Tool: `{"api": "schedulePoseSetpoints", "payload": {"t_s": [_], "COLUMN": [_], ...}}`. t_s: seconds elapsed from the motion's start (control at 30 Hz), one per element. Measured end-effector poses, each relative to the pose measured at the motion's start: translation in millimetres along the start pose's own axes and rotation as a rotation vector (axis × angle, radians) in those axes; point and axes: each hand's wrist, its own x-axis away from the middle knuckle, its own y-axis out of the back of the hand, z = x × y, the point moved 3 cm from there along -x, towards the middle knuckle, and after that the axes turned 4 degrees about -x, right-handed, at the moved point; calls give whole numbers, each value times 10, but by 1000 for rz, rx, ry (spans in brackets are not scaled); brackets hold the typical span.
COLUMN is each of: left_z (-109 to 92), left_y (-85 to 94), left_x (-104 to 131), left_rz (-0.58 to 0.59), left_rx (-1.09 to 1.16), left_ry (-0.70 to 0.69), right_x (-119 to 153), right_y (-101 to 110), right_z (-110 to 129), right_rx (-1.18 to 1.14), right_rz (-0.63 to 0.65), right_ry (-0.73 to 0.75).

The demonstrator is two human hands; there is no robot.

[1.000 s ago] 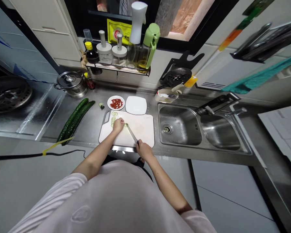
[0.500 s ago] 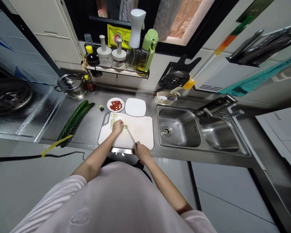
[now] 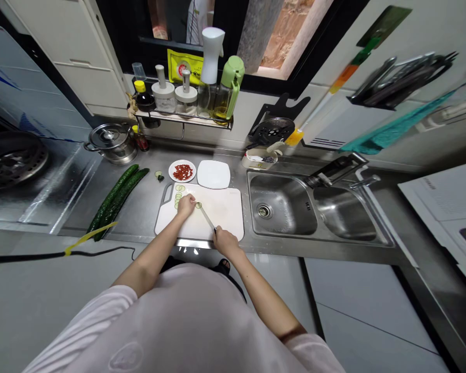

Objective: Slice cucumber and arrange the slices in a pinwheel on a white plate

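Note:
On the white cutting board, my right hand is closed round the handle of a knife, its blade pointing up and left. A round green-edged slice lies at the blade's tip. My left hand is just left of that slice, fingers pinched together; what they hold, if anything, is too small to make out. Several cucumber slices lie on the board's left part. Behind the board are a plate of chopped red pieces and a white square plate.
Two long cucumbers lie on the counter at left, near a lidded pot. A double sink is at right. Bottles and jars stand on a wall shelf. A yellow strap crosses the counter's front edge.
The camera view has shifted slightly, moving the counter items a little left and down in the picture. Both hands stay in nearly the same places on the board, the right still on the knife.

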Motion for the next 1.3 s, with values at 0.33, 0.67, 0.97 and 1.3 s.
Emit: {"api": "schedulePoseSetpoints", "payload": {"t_s": [0.33, 0.67, 0.97, 1.3], "left_z": [-15, -5, -6, 8], "left_y": [19, 11, 18, 10], "left_x": [10, 5, 12, 1], "left_rz": [4, 2, -5, 8], "left_rx": [-10, -22, 1, 11], "left_ry": [8, 5, -15, -20], "right_x": [57, 175, 21, 2], "right_y": [4, -68, -7, -15], "right_z": [-68, -160, -63, -58], "right_rx": [-1, -3, -10, 1], "right_rz": [24, 28, 18, 16], "right_ry": [-6, -8, 3, 0]}}
